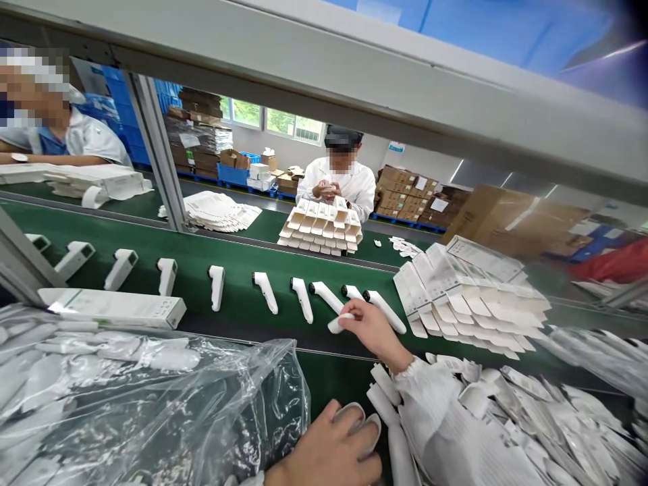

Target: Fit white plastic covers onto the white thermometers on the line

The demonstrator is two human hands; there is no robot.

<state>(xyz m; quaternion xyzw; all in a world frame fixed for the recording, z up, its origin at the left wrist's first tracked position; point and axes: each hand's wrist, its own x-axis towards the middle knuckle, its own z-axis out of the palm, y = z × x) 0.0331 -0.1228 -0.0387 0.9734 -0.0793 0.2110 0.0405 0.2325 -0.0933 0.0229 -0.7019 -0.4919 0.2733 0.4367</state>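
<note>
The right hand (372, 331) pinched a white device (340, 322) at the belt's (233, 260) near edge, centre frame; the left hand (329, 449) clasped another device (354, 415) at bottom centre. Crowding the neighbouring device (385, 310) risked knocking the row askew.

A grey metal beam (354, 81) crossed the top of the view, with a slanted grey post (159, 158) below it. Behind the green conveyor belt (227, 256), windows (276, 121) let in daylight along a white wall (385, 152). Stacked brown cardboard boxes (405, 196) sat on blue pallets (399, 221) near that wall. Blue crates (119, 115) were piled at the left. A blue ceiling (506, 27) showed above.
</note>
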